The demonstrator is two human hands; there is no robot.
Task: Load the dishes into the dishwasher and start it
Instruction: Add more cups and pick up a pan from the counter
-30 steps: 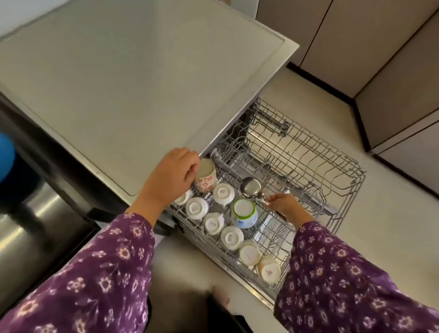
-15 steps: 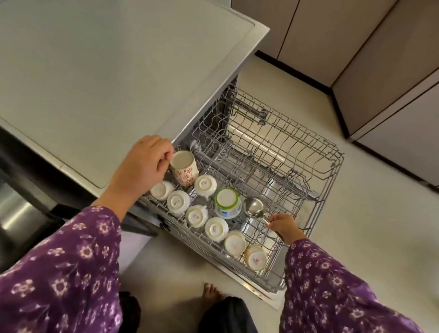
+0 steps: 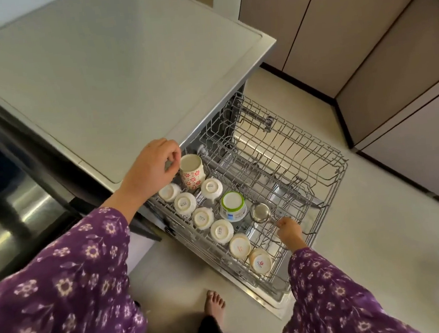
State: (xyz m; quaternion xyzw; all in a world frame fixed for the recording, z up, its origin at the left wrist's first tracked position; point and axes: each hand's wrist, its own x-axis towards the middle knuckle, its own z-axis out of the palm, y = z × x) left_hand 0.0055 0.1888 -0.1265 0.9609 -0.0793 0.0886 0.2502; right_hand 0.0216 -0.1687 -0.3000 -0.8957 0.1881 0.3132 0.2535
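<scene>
A person in purple floral sleeves (image 3: 63, 291) loads the pulled-out upper rack (image 3: 322, 171) of a dishwasher (image 3: 96, 84), seen from above. The left hand (image 3: 156, 167) reaches over the rack's back left corner, its curled fingers and thumb pinching the left side of a floral mug (image 3: 191, 170), which stands upright in the rack with its mouth open to the camera. The right hand (image 3: 288, 231), lower at the rack's front, is closed on the thin handle of a steel ladle (image 3: 261, 212), whose bowl lies face up on the wires just beside an upturned green-rimmed container (image 3: 232, 205). White cups (image 3: 203, 217), all upside down, sit in a diagonal row along the rack's left edge from the mug to the front corner, with one more white cup (image 3: 211, 187) just in front of the mug. The right half of the rack holds only bare wire tines. A bare foot (image 3: 213, 302) stands on the pale floor (image 3: 382, 230) beside the open door, and beige cabinets (image 3: 361, 29) line the far wall.
</scene>
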